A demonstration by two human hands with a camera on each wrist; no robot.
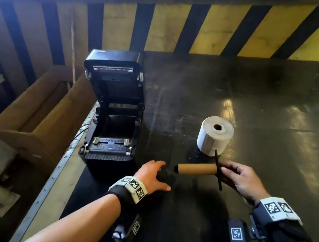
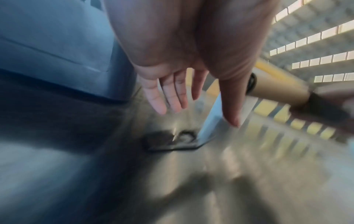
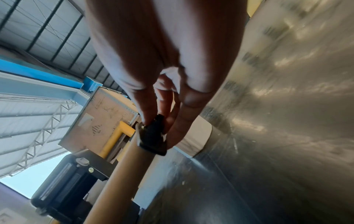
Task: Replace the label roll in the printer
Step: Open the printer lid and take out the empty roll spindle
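Observation:
The black label printer [image 1: 113, 112] stands with its lid open and its roll bay bare at the table's left edge. A full white label roll [image 1: 215, 135] stands on end to its right. My right hand [image 1: 228, 171] pinches the black spindle [image 3: 153, 136] by its flanged end, and the empty brown cardboard core [image 1: 197, 169] sits on it, level above the table. My left hand [image 1: 163, 174] hovers open with straight fingers [image 2: 172, 98] just left of the core's free end [image 2: 277, 91]. A flat black piece [image 2: 172, 141] lies on the table below that hand; the left wrist view is blurred.
An open cardboard box [image 1: 39, 110] sits off the table's left side, beyond the metal table edge [image 1: 56, 166]. A yellow and black striped barrier [image 1: 255, 31] runs along the back. The dark shiny tabletop [image 1: 271, 119] stretches to the right of the roll.

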